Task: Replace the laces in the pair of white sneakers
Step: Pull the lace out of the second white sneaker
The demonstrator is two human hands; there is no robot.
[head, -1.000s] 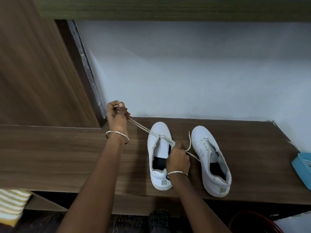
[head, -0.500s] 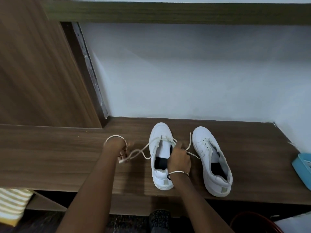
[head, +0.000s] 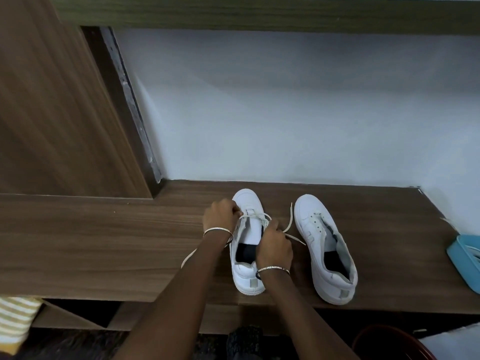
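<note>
Bending over a wooden desk (head: 104, 242) with a pair of white sneakers set side by side on it, toes toward the pale wall (head: 285, 113). Working with both hands at the left sneaker (head: 246, 278), the one nearer the middle of the desk.

Pinching the cream lace (head: 255, 216) with the left hand (head: 220, 216) at the left row of eyelets, close to the toe, fingers (head: 233, 207) curled tight together over the strand. Pinching the same lace with the right hand (head: 275, 246) at the right row, fingers (head: 272, 226) bent inward and pressed close, palm covering part of the tongue and of the dark opening.

Threaded through the front eyelets only, with one bar lying across just behind the toe cap. Trailing one loose end up between the two shoes, and another out from under the right hand toward the right sneaker (head: 324, 245). Curving off leftward across the desk from beneath the left forearm, a further length of lace.

Sitting just beside its mate without touching it, the right sneaker, eyelets showing as small dark holes, tongue slack.

Wearing a thin metal bangle (head: 218, 230) on each wrist.

Lying at the desk's right end, well apart from the shoes, a light blue tray (head: 465, 261), cut off by the frame. Showing below the desk's front edge, a dark red basin (head: 389, 341) at lower right and a striped cloth (head: 15, 320) at lower left.
</note>
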